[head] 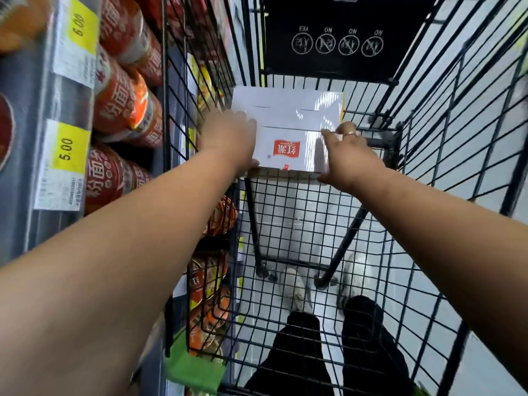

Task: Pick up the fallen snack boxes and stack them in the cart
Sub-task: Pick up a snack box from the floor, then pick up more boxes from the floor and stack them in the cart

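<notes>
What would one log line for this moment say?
left hand: holds box's left side | right hand: holds right side | box: white, red logo, inside cart, far end

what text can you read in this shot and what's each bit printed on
"6.00": upper yellow price tag on the shelf edge.
"5.00": lower yellow price tag.
"YES", "NO", "NO", "NO": upside down on the black sign.
"粉面": red noodle cups.
Red logo on the white snack box: upside down, reads about "红派"; its small letters are unreadable.
Fine print on both tags: too blurred.
</notes>
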The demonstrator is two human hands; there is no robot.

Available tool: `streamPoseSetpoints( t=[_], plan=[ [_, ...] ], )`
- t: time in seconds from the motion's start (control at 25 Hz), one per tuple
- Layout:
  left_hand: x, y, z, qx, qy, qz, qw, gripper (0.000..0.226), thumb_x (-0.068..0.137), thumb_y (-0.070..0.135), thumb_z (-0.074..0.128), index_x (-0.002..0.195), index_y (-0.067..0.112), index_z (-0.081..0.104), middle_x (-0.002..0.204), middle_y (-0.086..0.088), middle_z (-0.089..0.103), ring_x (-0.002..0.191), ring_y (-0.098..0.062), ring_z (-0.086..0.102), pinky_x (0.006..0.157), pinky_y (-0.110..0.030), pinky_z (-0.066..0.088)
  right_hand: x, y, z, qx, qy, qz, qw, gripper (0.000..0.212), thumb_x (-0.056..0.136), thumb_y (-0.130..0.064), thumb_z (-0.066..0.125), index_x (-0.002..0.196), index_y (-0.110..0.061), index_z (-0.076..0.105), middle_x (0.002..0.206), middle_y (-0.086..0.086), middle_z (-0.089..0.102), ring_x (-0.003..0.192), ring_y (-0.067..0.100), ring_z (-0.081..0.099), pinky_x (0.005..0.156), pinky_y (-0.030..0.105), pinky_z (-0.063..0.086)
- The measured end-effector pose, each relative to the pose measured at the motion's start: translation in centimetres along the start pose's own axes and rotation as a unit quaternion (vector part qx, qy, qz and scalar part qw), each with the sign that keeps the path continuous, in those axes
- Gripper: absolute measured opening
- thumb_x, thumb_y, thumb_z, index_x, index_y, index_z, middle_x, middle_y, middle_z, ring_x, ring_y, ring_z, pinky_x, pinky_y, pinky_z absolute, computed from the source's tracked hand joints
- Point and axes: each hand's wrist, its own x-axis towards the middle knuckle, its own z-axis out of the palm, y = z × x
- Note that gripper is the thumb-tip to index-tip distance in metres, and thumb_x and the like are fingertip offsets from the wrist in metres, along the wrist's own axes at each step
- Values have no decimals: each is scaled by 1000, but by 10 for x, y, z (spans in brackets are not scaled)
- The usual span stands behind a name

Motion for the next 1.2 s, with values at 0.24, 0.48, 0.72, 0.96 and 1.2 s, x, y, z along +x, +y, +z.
streamPoseSetpoints(
  t=[0.24, 0.48, 0.72, 0.96, 1.2],
  plan=[
    [-42, 6, -79, -52, 125, 27, 990, 73, 84, 57, 61, 142, 18, 39, 140, -7, 47, 131, -30, 41, 108, -45, 29, -59, -4, -53, 41, 58, 13, 997, 92, 77, -36, 78, 150, -23, 24, 147, 14, 27, 127, 38, 40, 100, 49, 44],
    [-104, 56, -157, -108, 184, 96, 972, 77, 84, 57, 60, 146, 21, 32, 142, -4, 44, 131, -27, 40, 108, -43, 34, -164, 20, -123, 63, 119, 54, 989, 92, 76, -38, 78, 150, -25, 24, 148, 15, 26, 128, 38, 41, 106, 46, 40],
    [-167, 131, -246, -108, 236, 180, 949, 80, 83, 59, 60, 147, 24, 28, 143, -4, 43, 129, -27, 44, 103, -42, 38, -291, 83, -163, 101, 252, 149, 951, 88, 76, -43, 76, 148, -25, 30, 144, 12, 33, 125, 36, 43, 101, 42, 41],
    [-259, 276, -290, -78, 255, 310, 912, 76, 85, 53, 58, 149, 24, 28, 147, -5, 40, 132, -30, 41, 107, -43, 36, -450, 171, -132, 136, 309, 243, 909, 89, 74, -47, 76, 147, -28, 29, 144, 8, 30, 122, 34, 46, 97, 41, 46],
    [-378, 431, -330, -37, 272, 433, 859, 76, 84, 52, 62, 147, 26, 30, 146, -2, 41, 132, -27, 40, 106, -41, 34, -644, 246, -85, 155, 349, 353, 854, 88, 76, -46, 76, 147, -29, 28, 145, 9, 30, 123, 33, 46, 98, 40, 45]
  ],
)
